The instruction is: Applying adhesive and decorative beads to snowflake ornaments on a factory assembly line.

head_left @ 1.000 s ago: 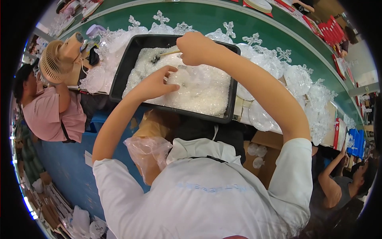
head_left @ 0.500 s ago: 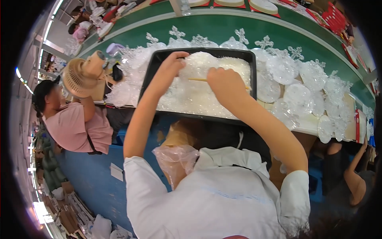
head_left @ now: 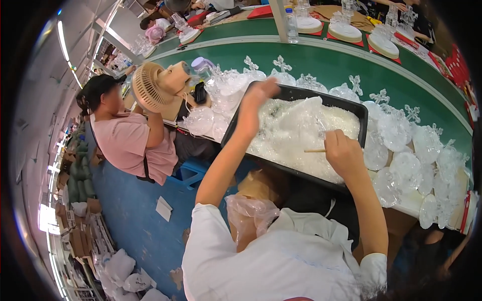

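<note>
A black tray (head_left: 364, 120) in front of me holds a bed of white, sparkling flakes (head_left: 281, 145). Within it lies a clear rounded piece (head_left: 304, 116), heaped or coated with the flakes. My right hand (head_left: 344, 154) is over the tray's right part, fingers closed round a thin wooden stick (head_left: 315, 150) that juts out leftward; whether it has a tip or bristles is hidden. My left hand (head_left: 257, 103) hangs above the tray's left rim, apart from the clear piece. Motion smears its fingers, and no held thing shows in it.
Clear plastic discs (head_left: 404, 168) with cross-shaped tops crowd both sides of the tray and its far edge. To the left, a person in pink sits by a beige fan (head_left: 153, 88). A green belt (head_left: 321, 62) runs beyond, with white round bases (head_left: 345, 32) on its far side.
My left hand has come off the clear piece and lifted to the tray's left rim. My right hand, still gripping the stick, has drawn back toward me. The whole view has turned.
</note>
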